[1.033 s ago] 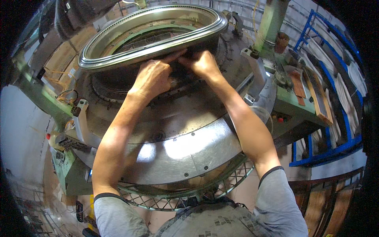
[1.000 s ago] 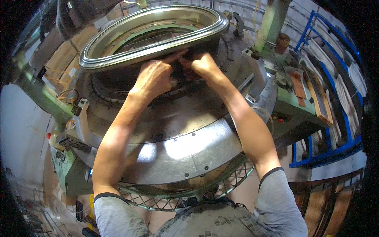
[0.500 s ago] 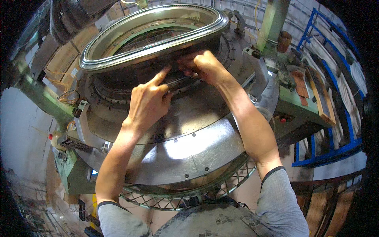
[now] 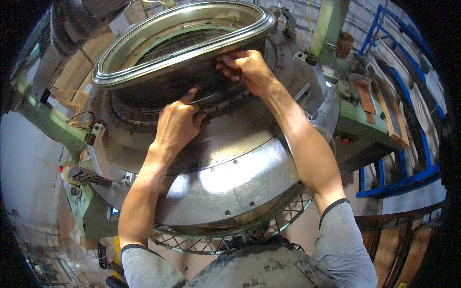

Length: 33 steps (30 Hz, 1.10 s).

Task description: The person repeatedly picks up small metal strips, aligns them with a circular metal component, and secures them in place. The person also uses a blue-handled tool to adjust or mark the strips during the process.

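In front of me stands a large round machine, with a wide, polished metal ring (image 4: 168,61) on top of a dark cylinder wall (image 4: 153,89). My left hand (image 4: 176,124) is at the foot of that wall, index finger stretched out toward it and the other fingers partly curled; nothing shows in it. Just under the ring's front edge, to the right, my right hand (image 4: 253,73) has its thumb and fingers pinched together close to the dark wall. Whatever is between those fingertips is too small or dark to make out. A narrow dark lower ring (image 4: 222,104) runs below both hands.
A shiny curved metal plate (image 4: 240,173) slopes toward me beneath my forearms. Green machine posts (image 4: 330,26) rise at the sides. On the right are a blue rack (image 4: 403,185) with whitish material and a green ledge holding a wooden frame (image 4: 390,115).
My right hand has risen slightly toward the ring's underside, fingers still pinched. My left hand has shifted a little left and down, with its index finger still extended. The view has tilted slightly.
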{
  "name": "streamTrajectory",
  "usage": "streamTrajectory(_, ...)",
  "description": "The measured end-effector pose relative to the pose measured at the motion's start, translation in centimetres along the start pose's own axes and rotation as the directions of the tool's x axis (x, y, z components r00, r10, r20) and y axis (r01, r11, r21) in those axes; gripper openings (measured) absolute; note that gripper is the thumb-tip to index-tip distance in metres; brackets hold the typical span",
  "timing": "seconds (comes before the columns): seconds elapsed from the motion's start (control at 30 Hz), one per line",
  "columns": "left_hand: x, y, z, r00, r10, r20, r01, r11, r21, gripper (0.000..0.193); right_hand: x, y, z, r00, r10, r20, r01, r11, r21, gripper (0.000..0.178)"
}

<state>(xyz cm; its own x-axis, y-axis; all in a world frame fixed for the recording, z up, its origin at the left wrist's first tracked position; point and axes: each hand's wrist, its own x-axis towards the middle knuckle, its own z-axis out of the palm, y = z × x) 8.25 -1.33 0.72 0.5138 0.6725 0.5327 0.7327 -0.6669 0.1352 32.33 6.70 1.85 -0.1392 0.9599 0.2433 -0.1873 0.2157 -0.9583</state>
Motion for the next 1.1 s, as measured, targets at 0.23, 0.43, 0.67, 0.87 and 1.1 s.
streamTrajectory(0.23, -0.2, -1.0, 0.7, 1.000, 0.002, -0.015, -0.003, 1.000, -0.014, 0.011, -0.7, 2.6, -0.4, 0.941, -0.336, 0.033, 0.185, 0.432, -0.882, 0.020)
streamTrajectory(0.43, -0.3, -0.9, 0.7, 1.000, -0.003, 0.005, 0.003, 1.000, -0.003, 0.012, -1.1, 3.9, 1.2, 0.915, -0.401, 0.050, 0.160, 0.247, -0.956, 0.017)
streamTrajectory(0.67, -0.4, -1.1, 0.7, 1.000, -0.009, 0.010, 0.009, 1.000, -0.013, 0.014, -1.2, 3.3, 0.7, 0.830, -0.545, 0.115, 0.297, 0.259, -0.919, 0.012)
streamTrajectory(0.87, -0.4, -1.2, 0.9, 1.000, 0.006, -0.004, -0.006, 1.000, -0.027, 0.014, -0.8, 4.0, 0.5, 0.813, -0.563, 0.147, 0.326, 0.232, -0.916, 0.016)
streamTrajectory(1.1, -0.4, -1.0, 0.5, 0.998, -0.037, 0.044, 0.038, 0.999, -0.016, 0.014, -1.5, 3.2, 0.6, 0.817, -0.553, 0.164, 0.333, 0.221, -0.917, 0.018)
